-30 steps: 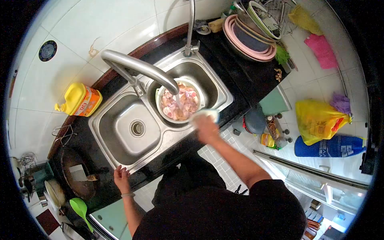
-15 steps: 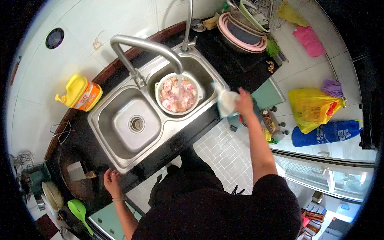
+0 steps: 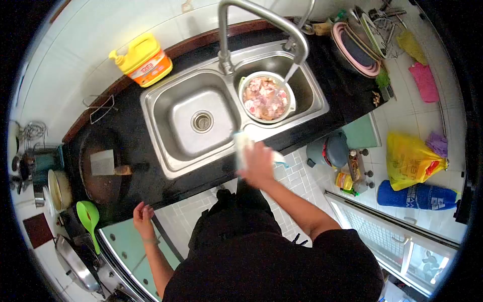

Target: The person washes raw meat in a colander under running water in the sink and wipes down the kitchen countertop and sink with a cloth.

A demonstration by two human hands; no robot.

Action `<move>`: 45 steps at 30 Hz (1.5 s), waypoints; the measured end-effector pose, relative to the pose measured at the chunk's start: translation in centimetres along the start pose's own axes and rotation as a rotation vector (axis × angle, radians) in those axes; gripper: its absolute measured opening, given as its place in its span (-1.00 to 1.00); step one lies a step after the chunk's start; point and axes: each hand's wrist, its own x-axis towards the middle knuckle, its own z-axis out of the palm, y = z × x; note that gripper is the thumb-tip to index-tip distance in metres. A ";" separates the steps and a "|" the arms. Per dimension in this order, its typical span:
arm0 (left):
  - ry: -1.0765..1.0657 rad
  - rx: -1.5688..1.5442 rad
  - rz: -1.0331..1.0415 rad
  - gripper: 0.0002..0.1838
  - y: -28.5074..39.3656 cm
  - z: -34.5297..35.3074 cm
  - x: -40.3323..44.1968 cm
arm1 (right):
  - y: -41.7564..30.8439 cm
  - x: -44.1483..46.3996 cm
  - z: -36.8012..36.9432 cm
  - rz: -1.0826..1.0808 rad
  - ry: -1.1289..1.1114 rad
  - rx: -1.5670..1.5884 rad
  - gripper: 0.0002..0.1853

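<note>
My right hand (image 3: 258, 165) holds a pale cloth (image 3: 244, 151), blurred by motion, at the front edge of the sink. A light bowl of raw meat pieces (image 3: 265, 98) sits in the right basin, and water runs into it from the tall faucet (image 3: 266, 17). The left basin (image 3: 193, 113) has only its drain showing. Off the counter's front edge, my left hand (image 3: 144, 220) hangs with its fingers loosely apart, holding nothing.
A yellow detergent jug (image 3: 146, 60) stands behind the left basin. On the left are a round dark board with a cleaver (image 3: 102, 163) and a green spoon (image 3: 88, 216). Stacked basins (image 3: 356, 49) stand at the back right; a yellow bag (image 3: 410, 161) hangs at right.
My right hand has swung right and then back left with the cloth. My left hand has come away from the sink's edge. The view has shifted, so the sink appears farther right.
</note>
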 end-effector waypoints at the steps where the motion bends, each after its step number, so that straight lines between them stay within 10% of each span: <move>1: 0.013 -0.004 -0.005 -0.72 -0.5 -1.1 -0.7 | -3.1 0.3 0.0 -0.027 -0.084 0.091 -0.08; 7: 0.145 -0.003 -0.147 -0.73 -2.3 -6.4 -4.1 | -16.3 4.0 5.7 -0.458 -0.047 0.216 -0.27; 13: 0.265 -0.022 -0.100 -0.74 -2.9 -11.3 -7.3 | -18.3 14.7 7.6 0.117 -0.088 0.726 -0.68; 16: 0.408 -0.067 -0.173 -0.74 -5.0 -14.3 -10.0 | -15.6 13.9 3.0 0.045 -0.103 1.135 -0.63; 20: 0.515 -0.118 -0.319 -0.76 -9.8 -16.8 -13.6 | -17.2 8.1 3.9 -0.786 -0.054 0.542 -0.58; 23: 0.481 -0.146 -0.372 -0.77 -10.1 -15.4 -13.9 | -25.3 3.3 4.2 -0.983 -0.527 0.164 -0.51; 25: 0.494 -0.142 -0.413 -0.78 -7.4 -13.2 -12.3 | -27.9 3.6 7.6 -1.194 -0.246 0.283 -0.55; 31: 0.394 -0.074 -0.292 -0.78 -5.5 -11.5 -10.2 | -29.7 14.9 7.9 -0.869 0.077 -0.069 -0.68; 34: 0.415 -0.032 -0.274 -0.75 -4.2 -10.1 -8.4 | -26.7 20.9 4.7 0.032 -0.024 0.553 -0.62; 36: 0.392 -0.071 -0.213 -0.73 -2.8 -8.1 -5.6 | -18.6 25.8 12.6 -0.383 0.438 0.282 -0.71; 39: 0.267 -0.179 -0.152 -0.65 0.6 -3.7 0.9 | -14.3 25.0 6.8 0.136 0.116 0.689 -0.75; 44: 0.267 -0.614 -0.352 -0.61 4.1 3.9 12.7 | -14.3 15.0 4.4 -0.420 0.312 0.522 -0.81; 45: 0.242 -0.665 -0.349 -0.65 3.0 4.5 14.8 | -15.2 12.4 4.2 -0.366 0.055 0.473 -0.83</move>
